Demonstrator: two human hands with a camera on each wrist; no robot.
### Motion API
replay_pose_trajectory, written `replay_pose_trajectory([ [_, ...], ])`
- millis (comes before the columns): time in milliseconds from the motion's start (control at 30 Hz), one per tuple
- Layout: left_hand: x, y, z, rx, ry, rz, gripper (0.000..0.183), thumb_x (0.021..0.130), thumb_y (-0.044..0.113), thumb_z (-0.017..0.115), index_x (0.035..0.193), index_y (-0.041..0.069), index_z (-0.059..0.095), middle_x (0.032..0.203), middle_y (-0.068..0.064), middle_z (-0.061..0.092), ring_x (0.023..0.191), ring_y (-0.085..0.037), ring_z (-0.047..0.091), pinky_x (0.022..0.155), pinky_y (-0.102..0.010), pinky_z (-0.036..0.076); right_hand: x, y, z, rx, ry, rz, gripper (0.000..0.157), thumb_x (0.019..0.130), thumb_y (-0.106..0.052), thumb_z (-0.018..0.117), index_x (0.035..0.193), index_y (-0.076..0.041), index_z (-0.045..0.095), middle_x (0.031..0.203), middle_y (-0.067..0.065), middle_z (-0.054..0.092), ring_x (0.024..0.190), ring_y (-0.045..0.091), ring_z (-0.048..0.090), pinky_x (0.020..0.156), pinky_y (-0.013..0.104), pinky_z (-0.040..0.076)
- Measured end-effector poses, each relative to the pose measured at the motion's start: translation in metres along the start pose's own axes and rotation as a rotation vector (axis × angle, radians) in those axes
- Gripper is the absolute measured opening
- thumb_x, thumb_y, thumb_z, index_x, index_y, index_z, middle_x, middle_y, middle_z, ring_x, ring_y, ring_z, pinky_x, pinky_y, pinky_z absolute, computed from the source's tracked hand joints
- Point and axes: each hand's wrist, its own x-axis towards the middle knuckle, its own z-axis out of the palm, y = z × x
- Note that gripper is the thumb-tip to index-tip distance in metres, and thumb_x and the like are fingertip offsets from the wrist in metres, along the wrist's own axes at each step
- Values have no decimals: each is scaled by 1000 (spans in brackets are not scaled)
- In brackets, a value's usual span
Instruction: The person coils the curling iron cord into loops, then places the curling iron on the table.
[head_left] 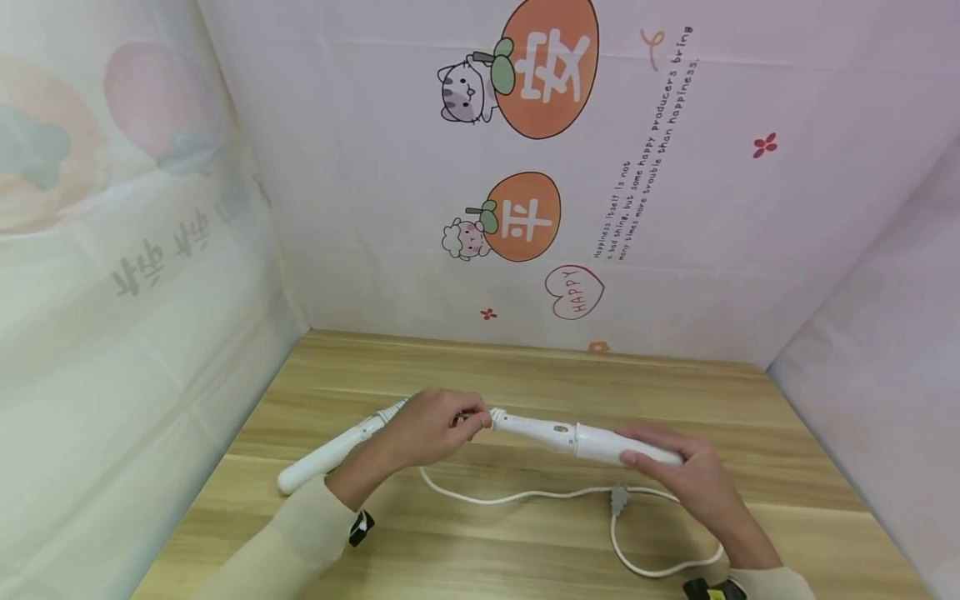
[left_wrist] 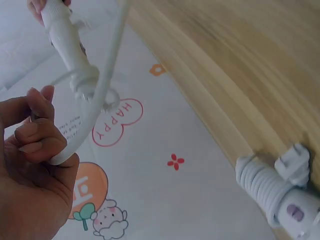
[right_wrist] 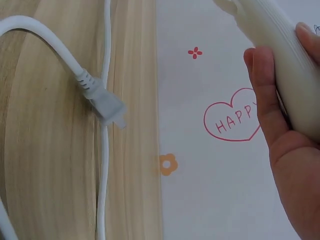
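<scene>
the pale printed cloth [head_left: 360,208] fills most of my head feed, standing upright behind the desk with orange fruit prints, small animals and lettering turned sideways. below it i have the wood-grain desk [head_left: 525,550], streaked from side to side. over the desk is a white wand [head_left: 536,431], its smooth end to my right and its narrow collar to my left; my left wrist feed shows it raised. a second white wand [head_left: 322,462] lies aslant at the left of the desk, partly hidden in the head view.

i read the right grip [head_left: 693,471] as grasping the first wand by its smooth end, thumb on one side, fingers on the other. the left grip [head_left: 431,425] is near the collar, its fingers curled round a bent white cord [left_wrist: 102,90]. more cord [head_left: 517,499] runs loosely across the desk and loops on the right, where a grey plug [head_left: 618,500] rests against it. i also see cord coils [left_wrist: 260,187] wound round the second wand, with another plug [left_wrist: 295,165] just beside them. smallest is the button [head_left: 561,429] on the first wand.
</scene>
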Motion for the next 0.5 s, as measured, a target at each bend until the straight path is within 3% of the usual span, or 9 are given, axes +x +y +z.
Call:
replay_pose_trajectory([
  [133, 6, -5, -4, 72, 0, 52, 20, 112, 26, 62, 106, 18, 79, 87, 9, 71, 72, 0, 51, 70, -23, 48, -4, -1, -3, 6, -48, -30, 31, 95, -9, 84, 126, -12, 82, 125, -19, 78, 106, -1, 70, 81, 22, 58],
  [233, 11, -10, -3, 38, -29, 66, 20, 113, 28, 62, 108, 18, 79, 96, 6, 75, 77, -1, 54, 75, -25, 50, -6, 1, -5, 53, -81, -55, 32, 95, -4, 83, 126, -10, 82, 126, -20, 77, 109, -1, 70, 82, 23, 59],
  [333, 14, -15, -2, -87, -86, 48, 19, 113, 30, 62, 108, 19, 77, 94, 2, 73, 78, -6, 56, 73, -25, 49, -8, 4, -6, 120, -120, -88, 34, 95, 3, 79, 127, -6, 81, 127, -20, 77, 107, 0, 71, 81, 25, 61],
  [500, 17, -23, 4, -390, -190, -29, 13, 111, 27, 66, 106, 17, 73, 92, -9, 69, 81, -22, 60, 70, -23, 48, -10, 9, -8, 224, -157, -148, 39, 95, 14, 71, 129, -2, 79, 131, -17, 77, 108, 3, 72, 81, 25, 62],
])
